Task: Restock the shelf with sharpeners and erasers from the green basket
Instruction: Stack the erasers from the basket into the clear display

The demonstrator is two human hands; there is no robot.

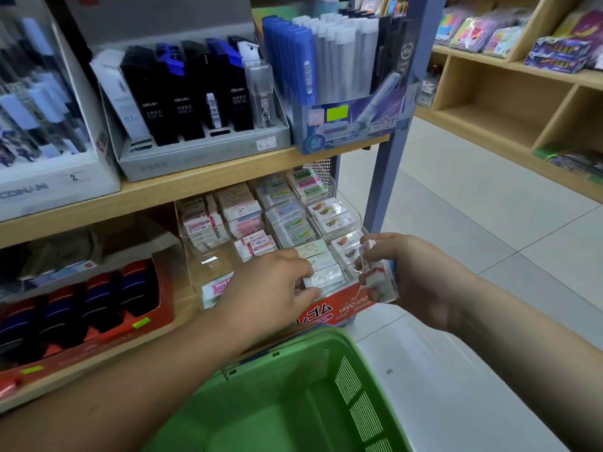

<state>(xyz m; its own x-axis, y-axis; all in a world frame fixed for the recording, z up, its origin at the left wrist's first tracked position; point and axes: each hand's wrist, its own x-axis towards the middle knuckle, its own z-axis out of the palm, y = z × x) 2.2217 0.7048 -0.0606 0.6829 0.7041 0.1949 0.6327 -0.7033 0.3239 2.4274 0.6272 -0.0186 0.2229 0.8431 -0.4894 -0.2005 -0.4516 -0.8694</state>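
pinching a flat eraser (327,278), long axis crosswise, with left fingers (305,278), right fingers (380,244) curled round near-upright packet (381,283)

Green basket (284,399) matt plastic; shelf (202,177) smooth wood; erasers (326,275) glossy-wrapped.

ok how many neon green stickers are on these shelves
3. One sticker on the blue box on the upper shelf; a second sticker and third sticker on the red tray below. More may be hidden.
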